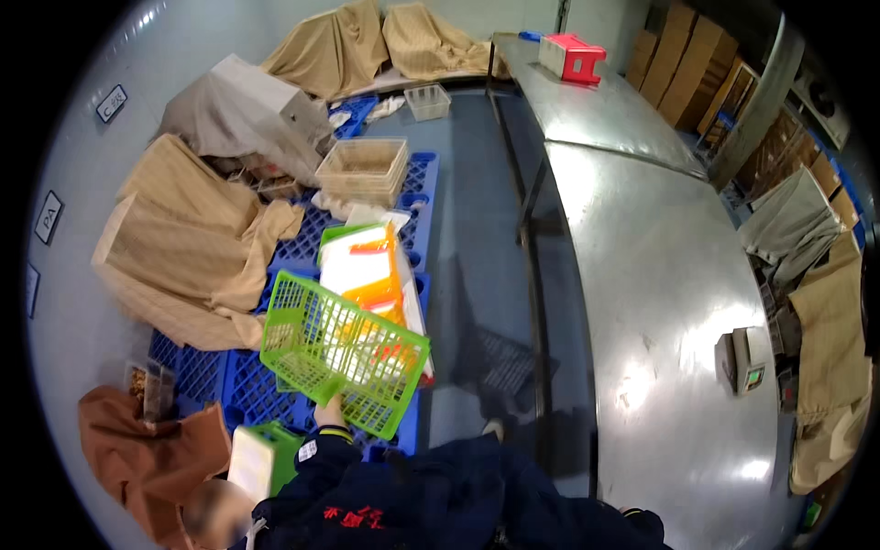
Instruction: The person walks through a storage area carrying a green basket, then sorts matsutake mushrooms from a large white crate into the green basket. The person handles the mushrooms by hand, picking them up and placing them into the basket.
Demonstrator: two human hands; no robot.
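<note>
My left hand (pixel 330 412) is closed on the near rim of a green plastic basket (pixel 295 332) with slotted sides. The basket is tilted, and its open lattice lets the things behind show through. Behind it, white and orange packages (pixel 352 266) lie in or on another green crate (pixel 330 235), partly covered by the held basket. My right arm shows only as a dark sleeve (pixel 646 526) at the lower edge by the metal table, its fingers hidden.
Blue pallets (pixel 252 390) line the left floor, with cloth-covered stacks (pixel 197 238) and clear tubs (pixel 364 165). A long metal table (pixel 669 275) runs along the right, carrying a small scale (pixel 747 360) and a red-and-white crate (pixel 573 59). A green-and-white box (pixel 252 463) stands near my left arm.
</note>
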